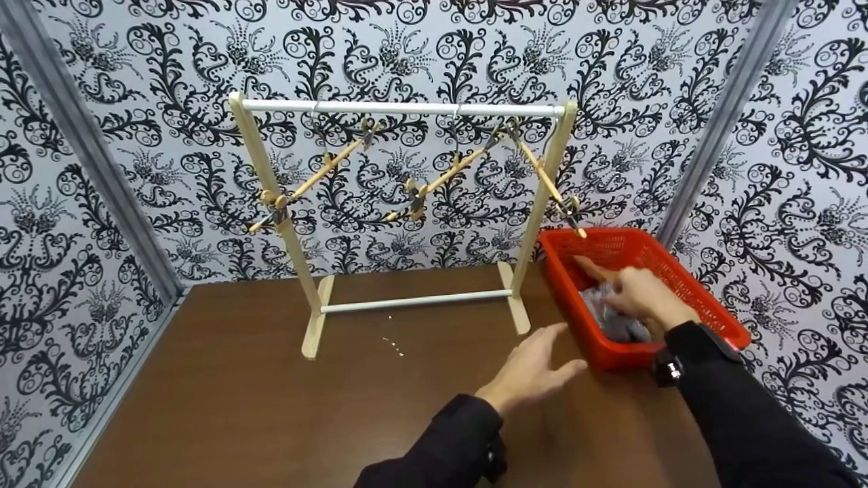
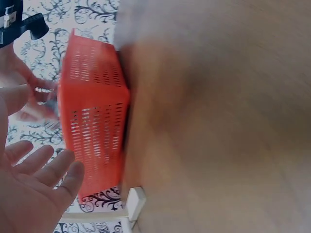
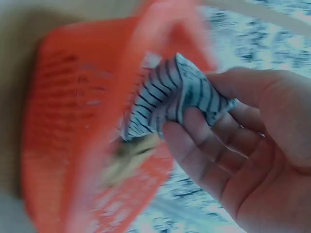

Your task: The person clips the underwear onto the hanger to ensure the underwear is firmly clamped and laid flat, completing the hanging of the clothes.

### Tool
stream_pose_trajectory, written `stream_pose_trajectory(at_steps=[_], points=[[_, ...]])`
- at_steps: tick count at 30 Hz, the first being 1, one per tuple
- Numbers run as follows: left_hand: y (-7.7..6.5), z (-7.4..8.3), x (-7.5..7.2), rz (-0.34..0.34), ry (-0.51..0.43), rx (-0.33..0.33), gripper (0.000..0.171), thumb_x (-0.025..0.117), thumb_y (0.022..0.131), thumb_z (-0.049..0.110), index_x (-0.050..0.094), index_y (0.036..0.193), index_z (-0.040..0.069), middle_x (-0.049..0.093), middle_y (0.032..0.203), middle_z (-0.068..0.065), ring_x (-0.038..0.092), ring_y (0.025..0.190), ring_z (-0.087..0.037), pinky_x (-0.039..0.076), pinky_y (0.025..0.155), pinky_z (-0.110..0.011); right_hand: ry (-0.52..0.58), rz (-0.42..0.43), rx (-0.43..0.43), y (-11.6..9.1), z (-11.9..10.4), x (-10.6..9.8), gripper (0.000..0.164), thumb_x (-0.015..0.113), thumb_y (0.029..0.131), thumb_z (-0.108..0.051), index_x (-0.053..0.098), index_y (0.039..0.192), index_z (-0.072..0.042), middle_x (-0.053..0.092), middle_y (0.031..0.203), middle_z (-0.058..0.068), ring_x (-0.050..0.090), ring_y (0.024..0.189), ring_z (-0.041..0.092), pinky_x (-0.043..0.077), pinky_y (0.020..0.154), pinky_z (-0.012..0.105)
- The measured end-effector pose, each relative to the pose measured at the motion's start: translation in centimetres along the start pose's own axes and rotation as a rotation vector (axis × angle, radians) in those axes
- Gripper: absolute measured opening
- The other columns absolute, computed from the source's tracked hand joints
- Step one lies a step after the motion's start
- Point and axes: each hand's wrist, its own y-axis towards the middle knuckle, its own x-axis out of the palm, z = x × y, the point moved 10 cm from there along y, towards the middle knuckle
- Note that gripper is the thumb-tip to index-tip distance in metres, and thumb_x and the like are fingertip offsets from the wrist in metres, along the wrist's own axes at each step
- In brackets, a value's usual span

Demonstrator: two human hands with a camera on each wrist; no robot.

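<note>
My right hand (image 1: 641, 295) reaches into the red plastic basket (image 1: 705, 298) on the right. In the right wrist view its thumb and fingers pinch a black-and-white striped cloth (image 3: 163, 92) at the basket's rim; the cloth's full shape is hidden by folds. Greyish cloth (image 1: 603, 315) shows under that hand in the head view. My left hand (image 1: 529, 369) hovers over the table left of the basket, fingers spread and holding nothing. The left wrist view shows its palm (image 2: 34, 189) turned up, with the basket beyond.
A small wooden rack (image 1: 413, 107) with white bars stands at the back of the brown table (image 1: 271, 407). Three wooden clip hangers (image 1: 329, 166) hang tilted from its top bar; the rightmost hanger (image 1: 539, 166) reaches to the basket's back edge. Patterned walls enclose the table.
</note>
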Motion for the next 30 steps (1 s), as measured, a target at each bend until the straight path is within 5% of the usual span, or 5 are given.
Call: stream_pose_trajectory(at_steps=[3, 10, 14, 24, 30], points=[[0.3, 0.2, -1.0, 0.041, -0.099, -0.005, 0.069, 0.069, 0.097, 0.037, 0.042, 0.152, 0.006, 0.052, 0.149, -0.007, 0.048, 0.136, -0.016, 0.036, 0.112, -0.027, 0.032, 0.104, 0.000, -0.2, -2.0, -2.6, 0.017, 0.064, 0.097, -0.016, 0.071, 0.093, -0.002, 0.070, 0.078, 0.011, 0.059, 0.058, 0.019, 0.047, 0.047, 0.027], [0.4, 0.5, -4.1, 0.176, -0.237, -0.010, 0.087, 0.072, 0.095, 0.036, 0.023, 0.158, 0.002, 0.047, 0.151, -0.016, 0.047, 0.138, -0.022, 0.036, 0.113, -0.032, 0.238, 0.353, -0.116, -1.9, -8.4, -7.8, 0.027, 0.063, 0.102, -0.029, 0.071, 0.099, -0.004, 0.070, 0.084, 0.011, 0.061, 0.065, 0.017, 0.051, 0.054, 0.024], [0.0, -0.5, -5.5, 0.252, -0.339, -0.062, 0.097, 0.078, 0.089, 0.041, 0.021, 0.160, 0.006, 0.045, 0.153, -0.015, 0.046, 0.137, -0.021, 0.036, 0.112, -0.035, 0.428, 0.403, -0.192, -3.3, -11.6, -8.8, 0.030, 0.064, 0.101, -0.030, 0.069, 0.108, -0.001, 0.069, 0.088, 0.006, 0.063, 0.071, 0.016, 0.055, 0.062, 0.024], [-4.3, -6.6, -6.9, 0.513, -0.796, -0.336, 0.086, 0.085, 0.074, 0.008, 0.039, 0.146, -0.005, 0.061, 0.131, -0.017, 0.061, 0.115, -0.028, 0.048, 0.102, -0.042, 0.831, 0.298, -0.317, -4.2, -16.4, -4.4, 0.033, 0.068, 0.099, -0.023, 0.065, 0.112, 0.007, 0.069, 0.099, 0.013, 0.068, 0.086, 0.021, 0.059, 0.081, 0.034], [-8.0, -9.4, -8.7, 0.528, -0.758, -0.376, 0.077, 0.087, 0.070, 0.005, 0.053, 0.138, -0.003, 0.066, 0.123, -0.014, 0.062, 0.109, -0.024, 0.048, 0.099, -0.040, 0.902, 0.318, -0.290, -4.3, -15.4, -1.0, 0.035, 0.069, 0.098, -0.020, 0.065, 0.117, 0.009, 0.070, 0.099, 0.012, 0.068, 0.083, 0.019, 0.059, 0.080, 0.035]])
